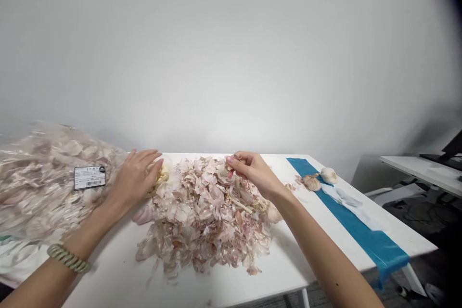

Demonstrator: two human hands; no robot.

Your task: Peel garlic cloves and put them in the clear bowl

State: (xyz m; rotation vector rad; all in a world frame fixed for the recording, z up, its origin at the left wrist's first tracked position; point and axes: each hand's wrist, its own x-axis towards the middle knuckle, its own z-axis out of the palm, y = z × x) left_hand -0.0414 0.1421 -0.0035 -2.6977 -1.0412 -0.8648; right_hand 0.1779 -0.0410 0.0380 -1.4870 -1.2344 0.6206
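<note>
A wide heap of papery garlic skins [209, 216] covers the middle of the white table [173, 288]. My left hand [135, 175] reaches over the heap's left edge, its fingers apart and touching or just above a group of pale yellow peeled cloves [163, 173]; its palm side is hidden. Above the back right of the heap, my right hand [249, 168] pinches a small pinkish and yellowish piece, which looks like a garlic clove [229, 168], between thumb and fingers.
On the left lies a big clear plastic bag [46, 168] of skins with a white label [89, 177]. To the right, a blue strip [357, 228] bears a whole garlic bulb [328, 175], a brownish bulb [311, 182] and white crumpled material [348, 199]. Another desk [426, 171] stands far right.
</note>
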